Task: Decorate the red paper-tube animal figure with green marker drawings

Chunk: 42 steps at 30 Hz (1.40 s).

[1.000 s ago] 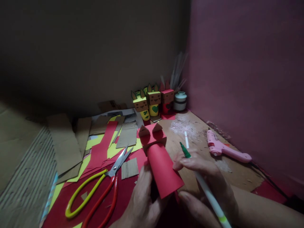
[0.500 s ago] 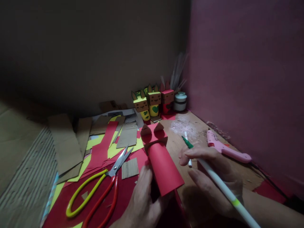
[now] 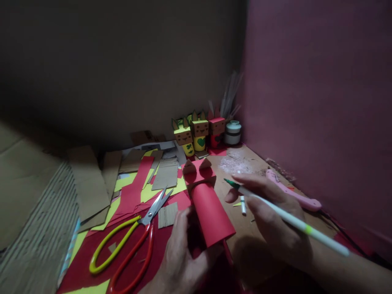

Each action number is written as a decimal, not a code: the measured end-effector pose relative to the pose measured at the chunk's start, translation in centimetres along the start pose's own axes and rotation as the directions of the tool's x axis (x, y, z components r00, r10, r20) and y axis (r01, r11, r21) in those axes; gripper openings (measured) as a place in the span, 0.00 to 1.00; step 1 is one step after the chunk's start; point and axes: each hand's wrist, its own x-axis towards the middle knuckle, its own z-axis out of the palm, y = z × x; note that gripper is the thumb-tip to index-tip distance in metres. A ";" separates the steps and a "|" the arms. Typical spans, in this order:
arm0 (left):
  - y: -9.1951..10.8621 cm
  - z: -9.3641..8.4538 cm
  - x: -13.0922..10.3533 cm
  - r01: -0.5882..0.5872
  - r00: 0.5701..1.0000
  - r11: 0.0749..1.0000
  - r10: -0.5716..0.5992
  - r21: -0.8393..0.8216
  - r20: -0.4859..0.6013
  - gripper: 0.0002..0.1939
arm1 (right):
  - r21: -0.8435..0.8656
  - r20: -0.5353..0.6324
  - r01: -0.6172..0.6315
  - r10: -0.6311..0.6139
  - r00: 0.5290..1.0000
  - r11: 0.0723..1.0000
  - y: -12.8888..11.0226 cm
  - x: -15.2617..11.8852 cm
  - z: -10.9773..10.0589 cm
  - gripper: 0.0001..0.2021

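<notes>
A red paper tube figure [image 3: 212, 214] with a box-shaped head and two brown cardboard ears lies tilted away from me. My left hand [image 3: 183, 253] grips it from the left and at its near end; some of the fingers are hidden beneath. My right hand [image 3: 272, 220] pinches a white-bodied marker [image 3: 284, 214] with a green tip. That tip hovers just right of the figure's head, apart from it. Below my right fingers a small white marker cap [image 3: 243, 205] lies on the table. Left of my left hand rest scissors [image 3: 149, 216] with one yellow and one red handle, blades parted.
Several finished animal figures [image 3: 199, 130] stand at the back beside a pale lidded jar [image 3: 232, 132] and clear sticks [image 3: 230, 96]. A pink glue gun [image 3: 306, 201] lies right, its cord trailing. Cardboard pieces [image 3: 88, 175] and red paper strips [image 3: 136, 188] cover the left. A pink wall bounds the right.
The marker's green tip has moved left and slightly down, nearer the red figure, and the marker now lies flatter. My left hand has barely moved and keeps its hold.
</notes>
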 end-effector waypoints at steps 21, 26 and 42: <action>2.7 0.2 -1.2 -0.099 0.994 0.944 0.078 -0.315 -0.079 0.35 | 0.052 0.241 -0.319 0.298 0.924 0.946 -1.3 3.3 0.0 0.01; 2.7 0.1 -1.0 -0.075 0.997 0.937 0.067 -0.342 -0.036 0.35 | -0.036 0.270 -0.297 0.295 0.916 0.954 -1.2 3.3 -0.4 0.04; 1.1 0.4 -0.8 -0.128 0.988 0.911 0.153 -0.392 0.034 0.33 | 0.008 0.227 -0.422 0.409 0.884 0.907 -0.7 2.4 0.4 0.03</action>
